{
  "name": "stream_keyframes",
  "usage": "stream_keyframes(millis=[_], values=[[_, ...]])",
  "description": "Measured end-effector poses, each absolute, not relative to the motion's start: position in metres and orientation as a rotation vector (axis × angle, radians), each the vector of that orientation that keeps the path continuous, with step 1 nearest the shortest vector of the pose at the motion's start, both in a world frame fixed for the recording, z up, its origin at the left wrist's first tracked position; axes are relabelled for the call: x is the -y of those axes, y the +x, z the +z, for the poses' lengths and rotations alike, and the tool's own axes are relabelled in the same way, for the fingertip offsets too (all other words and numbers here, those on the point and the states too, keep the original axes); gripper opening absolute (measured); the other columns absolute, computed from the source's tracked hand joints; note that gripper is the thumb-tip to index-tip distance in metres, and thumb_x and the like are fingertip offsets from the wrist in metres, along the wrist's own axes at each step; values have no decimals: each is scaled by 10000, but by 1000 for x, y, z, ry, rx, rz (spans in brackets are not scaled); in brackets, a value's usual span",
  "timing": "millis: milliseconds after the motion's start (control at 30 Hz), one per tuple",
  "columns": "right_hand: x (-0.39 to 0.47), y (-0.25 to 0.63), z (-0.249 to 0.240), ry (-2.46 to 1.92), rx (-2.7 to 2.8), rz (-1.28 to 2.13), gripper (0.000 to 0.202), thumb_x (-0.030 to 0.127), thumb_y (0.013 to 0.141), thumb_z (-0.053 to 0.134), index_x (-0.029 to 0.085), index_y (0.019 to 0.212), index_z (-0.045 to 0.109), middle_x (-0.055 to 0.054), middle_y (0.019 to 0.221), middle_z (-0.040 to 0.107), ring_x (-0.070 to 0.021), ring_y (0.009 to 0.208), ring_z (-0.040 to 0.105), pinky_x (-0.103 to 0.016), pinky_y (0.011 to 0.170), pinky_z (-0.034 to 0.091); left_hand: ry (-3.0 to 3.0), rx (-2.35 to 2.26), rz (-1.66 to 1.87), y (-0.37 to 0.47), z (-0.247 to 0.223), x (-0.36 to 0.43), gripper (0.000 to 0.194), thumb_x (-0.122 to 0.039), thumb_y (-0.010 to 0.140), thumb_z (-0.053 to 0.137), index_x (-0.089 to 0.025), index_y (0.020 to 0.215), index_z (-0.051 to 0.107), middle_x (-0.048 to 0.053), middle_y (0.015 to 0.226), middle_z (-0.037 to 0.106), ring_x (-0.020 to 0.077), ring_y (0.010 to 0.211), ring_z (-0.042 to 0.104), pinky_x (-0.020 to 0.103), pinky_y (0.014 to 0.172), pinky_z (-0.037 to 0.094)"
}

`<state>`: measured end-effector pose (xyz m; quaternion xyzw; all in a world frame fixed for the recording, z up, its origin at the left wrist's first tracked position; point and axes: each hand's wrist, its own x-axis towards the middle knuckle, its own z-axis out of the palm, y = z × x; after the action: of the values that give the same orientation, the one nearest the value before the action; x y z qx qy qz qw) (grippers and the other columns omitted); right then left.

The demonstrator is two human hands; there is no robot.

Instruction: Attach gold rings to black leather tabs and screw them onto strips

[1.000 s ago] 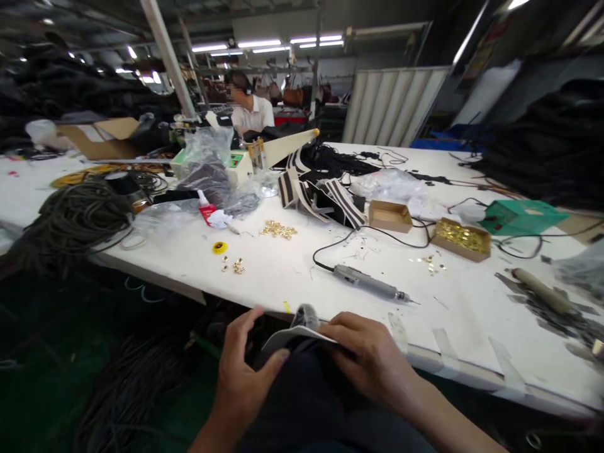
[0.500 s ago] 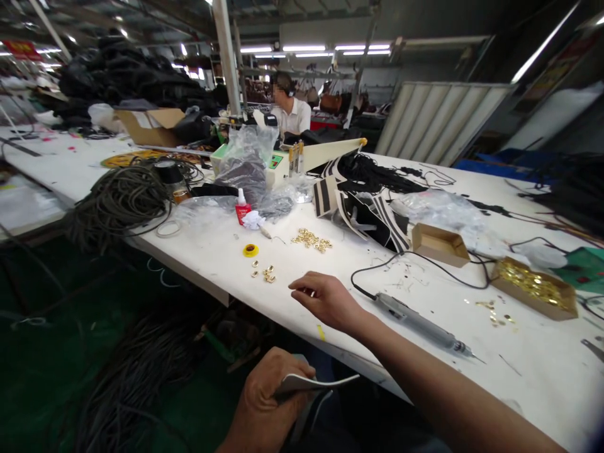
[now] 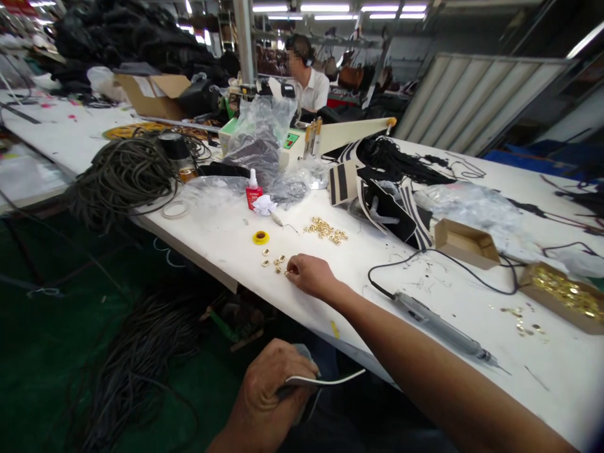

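My left hand [image 3: 276,384], low in front of the table edge, is closed around a thin bendable piece [image 3: 330,381] with a dark face and a pale edge, perhaps leather; most of it is hidden by the hand. Over the white table, my right hand [image 3: 309,274] has its fingers pinched together at a small gold metal fitting [image 3: 287,272]. Beside those fingertips lie several loose gold fittings [image 3: 278,260]. A larger heap of gold fittings [image 3: 325,230] sits farther back, and a yellow round container [image 3: 260,237] stands to the left.
A grey electric screwdriver [image 3: 443,327] with a cable lies right of my forearm. Cardboard boxes [image 3: 465,245] stand beyond, one full of gold pieces [image 3: 564,289]. A red bottle [image 3: 253,192], striped pieces [image 3: 344,182] and coiled cords [image 3: 125,176] lie farther back. A co-worker [image 3: 311,82] sits across.
My right hand has moved left and forward to the small group of gold fittings, its fingers closing there. My left hand still holds the thin piece. The camera view has shifted slightly.
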<state>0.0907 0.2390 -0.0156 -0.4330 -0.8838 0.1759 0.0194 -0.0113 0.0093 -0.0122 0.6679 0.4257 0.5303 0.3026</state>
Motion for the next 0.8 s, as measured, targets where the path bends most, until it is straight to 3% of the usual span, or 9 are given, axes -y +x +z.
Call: stream_keyframes(millis=[200, 300, 467, 567, 800], values=[[-237, 99, -5, -1468, 2691, 616, 175, 273, 887, 645, 200, 986, 770, -102, 1066, 779, -255, 951, 685, -319, 749, 449, 2004, -1153, 1418, -18, 0, -11, 237, -11, 908, 708, -217, 1026, 717, 34, 994, 805, 183, 955, 715, 355, 874, 592], [-220, 116, 8, -1436, 2616, 701, 191, 277, 904, 635, 201, 1002, 780, -77, 1051, 782, -228, 944, 680, -311, 775, 461, 2187, -1143, 1425, -19, 8, -9, 296, 36, 882, 685, -195, 1063, 726, 59, 1036, 809, 195, 994, 697, 366, 894, 600], [-162, 185, 43, -1012, 2116, 1595, 294, 448, 927, 700, 161, 954, 756, -13, 851, 729, -144, 769, 623, -260, 710, 469, 2389, -1164, 1363, -17, 19, -1, 259, 7, 911, 644, -176, 1062, 748, 78, 1047, 809, 222, 1063, 668, 362, 894, 609], [-129, 228, 63, -943, 2005, 1850, 318, 474, 911, 740, 160, 955, 762, -4, 826, 713, -133, 744, 602, -254, 700, 473, 2489, -1140, 1295, -10, 24, 0, 209, -61, 962, 618, -180, 1066, 755, 76, 1054, 814, 229, 1060, 676, 370, 892, 614], [-94, 270, 67, -869, 2059, 1818, 238, 414, 938, 734, 181, 961, 778, -9, 898, 741, -138, 797, 625, -245, 734, 491, 2641, -1025, 1206, 20, 36, -3, 205, -167, 1021, 566, -164, 1044, 770, 93, 1041, 819, 238, 1068, 691, 372, 893, 624]])
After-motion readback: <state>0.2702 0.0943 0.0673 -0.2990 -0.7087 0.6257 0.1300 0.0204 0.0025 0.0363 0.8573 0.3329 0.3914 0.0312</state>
